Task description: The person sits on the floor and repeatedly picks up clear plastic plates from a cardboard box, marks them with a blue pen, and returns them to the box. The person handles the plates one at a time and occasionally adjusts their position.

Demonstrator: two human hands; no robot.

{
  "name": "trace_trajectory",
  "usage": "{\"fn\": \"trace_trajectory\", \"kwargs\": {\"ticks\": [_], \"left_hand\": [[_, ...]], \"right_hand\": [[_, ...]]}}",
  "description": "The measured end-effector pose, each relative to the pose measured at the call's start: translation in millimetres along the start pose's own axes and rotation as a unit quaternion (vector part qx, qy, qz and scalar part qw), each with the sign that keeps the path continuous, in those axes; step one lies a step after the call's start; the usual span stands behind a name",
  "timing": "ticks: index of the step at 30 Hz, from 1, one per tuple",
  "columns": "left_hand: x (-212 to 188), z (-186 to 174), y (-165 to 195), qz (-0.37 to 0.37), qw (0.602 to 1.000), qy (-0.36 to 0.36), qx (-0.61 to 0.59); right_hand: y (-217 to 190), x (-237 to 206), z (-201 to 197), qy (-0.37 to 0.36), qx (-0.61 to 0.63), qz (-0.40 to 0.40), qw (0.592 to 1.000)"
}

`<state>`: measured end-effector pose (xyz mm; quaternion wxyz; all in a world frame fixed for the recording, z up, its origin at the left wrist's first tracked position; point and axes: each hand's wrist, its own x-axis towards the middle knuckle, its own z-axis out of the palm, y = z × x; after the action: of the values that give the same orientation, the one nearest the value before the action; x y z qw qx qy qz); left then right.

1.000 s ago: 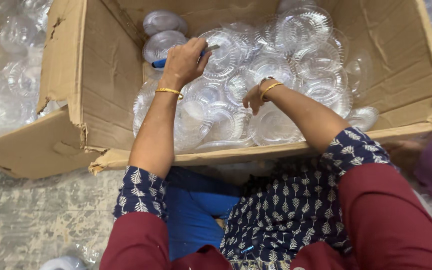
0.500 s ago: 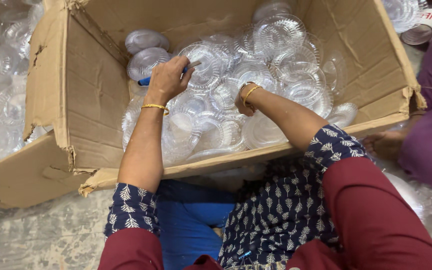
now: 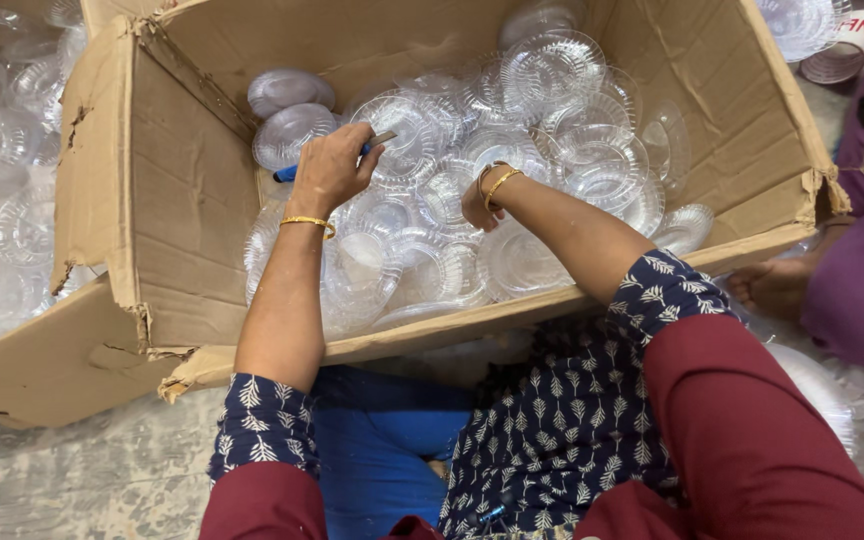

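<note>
- Box (image 3: 182, 190): brown cardboard, lying open towards the camera, flaps spreading outward so that both arms are reaching in freely.
- Lids (image 3: 552, 150): clear, ribbed, round plastic pieces, filling the floor of the box in loose, overlapping heaps; some are tilting against the far wall of the box.
- Left hand (image 3: 330, 170): hovering over the left part of the box, fingers clenching a knife (image 3: 330, 158) with a blue handle; the handle end is poking out left of the fist, the grey blade pointing right over the lids, seemingly kept level for working on the plastic.
- Right hand (image 3: 480, 200): dipping down among the lids at the middle of the box, wrist bent, bangles showing; the fingers are hidden below the wrist, so I cannot tell whether they are grasping anything.
- Two frosted pieces (image 3: 290, 110): resting at the left rear corner of the box, just beyond the left hand.
- More clear plastic (image 3: 12, 230): lying piled on the floor outside the left wall of the box.
- Another person (image 3: 852, 280): sitting beside the right wall of the box, in purple cloth, a bare foot showing.
</note>
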<state>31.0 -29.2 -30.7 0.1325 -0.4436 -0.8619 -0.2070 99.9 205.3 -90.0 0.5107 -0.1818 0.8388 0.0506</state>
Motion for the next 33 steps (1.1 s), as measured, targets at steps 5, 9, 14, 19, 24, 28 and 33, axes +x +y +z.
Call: {"fn": "trace_trajectory", "kwargs": {"ticks": [5, 9, 14, 19, 24, 28, 33], "left_hand": [[0.7, 1.5, -0.6, -0.006, 1.0, -0.008, -0.005], [1.3, 2.8, -1.6, -0.004, 1.0, -0.01, 0.003], [1.5, 3.3, -2.1, -0.002, 1.0, -0.01, 0.006], [1.8, 3.2, -1.3, 0.0, 1.0, -0.006, 0.005], [2.4, 2.7, -0.8, -0.004, 1.0, -0.01, 0.005], [2.7, 3.0, -0.8, -0.013, 1.0, -0.016, -0.001], [2.7, 3.9, -1.3, -0.006, 1.0, -0.015, 0.002]], "right_hand": [[3.8, 4.1, -0.5, 0.008, 0.005, -0.018, 1.0], [5.0, 4.0, -0.1, 0.022, -0.003, -0.024, 0.999], [4.9, 1.5, -0.2, 0.038, 0.015, -0.016, 0.999], [8.7, 3.3, -0.1, 0.048, 0.059, -0.029, 0.997], [9.3, 5.4, 0.1, 0.055, 0.059, -0.03, 0.996], [8.9, 5.2, -0.1, 0.054, 0.061, -0.021, 0.996], [8.5, 4.0, -0.2, 0.062, 0.032, -0.024, 0.997]]}}
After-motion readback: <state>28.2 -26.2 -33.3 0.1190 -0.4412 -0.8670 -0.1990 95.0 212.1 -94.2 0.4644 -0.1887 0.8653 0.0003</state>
